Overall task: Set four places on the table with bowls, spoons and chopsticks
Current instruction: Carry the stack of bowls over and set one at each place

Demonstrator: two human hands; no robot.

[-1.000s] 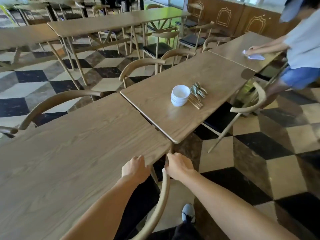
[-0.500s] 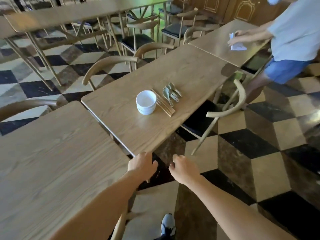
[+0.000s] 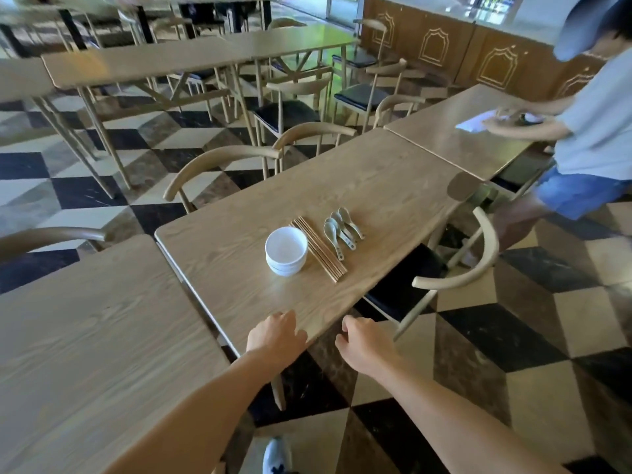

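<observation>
Fingers [image 3: 285, 319] on left hand [image 3: 275, 336] and right hand [image 3: 364, 343] are curling loosely, holding nothing, at the corner of the light wooden table [image 3: 376, 186]; stacked white round bowls [image 3: 285, 249], tan wooden chopsticks [image 3: 319, 249], pale ceramic spoons [image 3: 343, 230] are lying at twelve o'clock, a hasty grab likely toppling the stack.

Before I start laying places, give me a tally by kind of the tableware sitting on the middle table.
Stack of white bowls: 1, the bowls in it too nested to count
Bundle of chopsticks: 1, the sticks too close together to count
Spoons: 4
Total: 6, counting the stack and the bundle as 1 each
</observation>
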